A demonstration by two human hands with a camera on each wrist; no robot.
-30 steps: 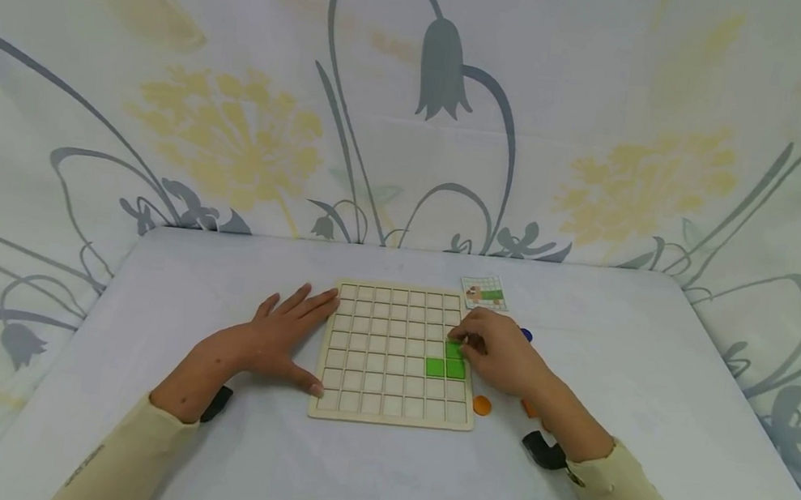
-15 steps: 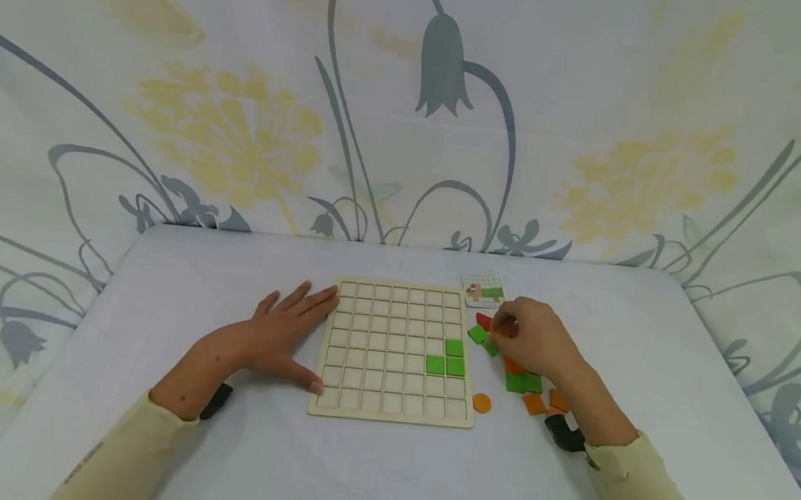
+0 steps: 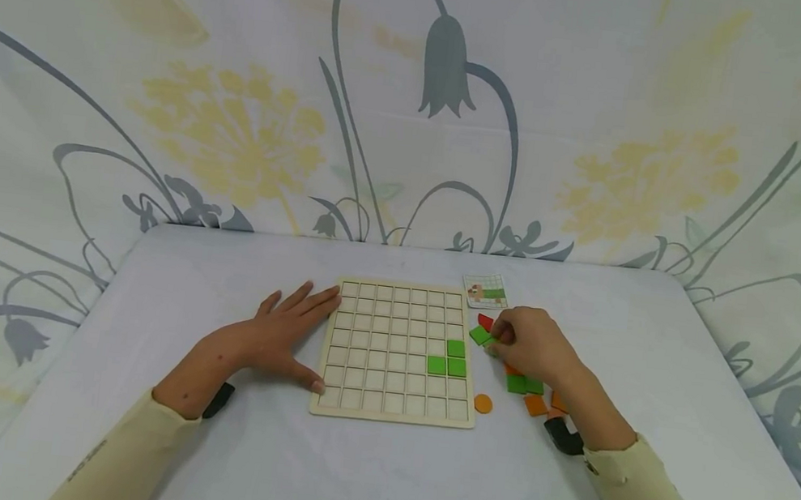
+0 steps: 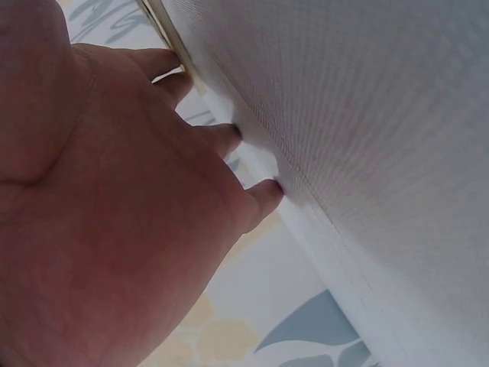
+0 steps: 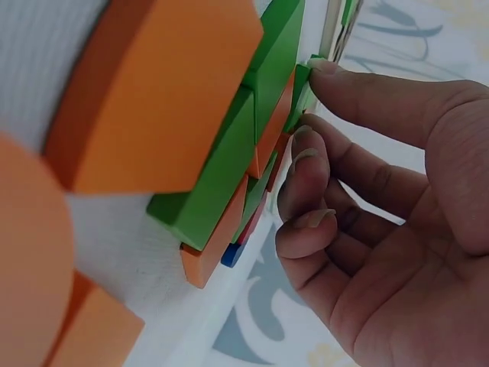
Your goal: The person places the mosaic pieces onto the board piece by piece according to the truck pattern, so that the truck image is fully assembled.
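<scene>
A pale wooden grid board (image 3: pixel 376 353) lies on the white table, with green square tiles (image 3: pixel 435 365) set in several cells near its right edge. My left hand (image 3: pixel 271 348) is spread beside the board, fingertips and thumb touching its left edge. Right of the board, my right hand (image 3: pixel 533 347) pinches a green square tile (image 3: pixel 490 340) between thumb and forefinger, low over the loose pieces. In the right wrist view its other fingers are curled, and part of that tile is hidden. A further green tile (image 3: pixel 479 335) and a red piece (image 3: pixel 485 322) lie beside the fingertips.
A small picture card (image 3: pixel 485 291) lies beyond the right hand. Under and near that hand are more green tiles (image 3: pixel 517 384), orange tiles (image 3: pixel 535 405) and an orange disc (image 3: pixel 483 404). A blue piece (image 5: pixel 232 254) shows in the right wrist view. Patterned cloth (image 3: pixel 240 103) rises behind the table.
My right hand has left the green tiles on the board and moved right to the loose pieces, then slightly down onto a green tile. The left hand stays at the board's edge.
</scene>
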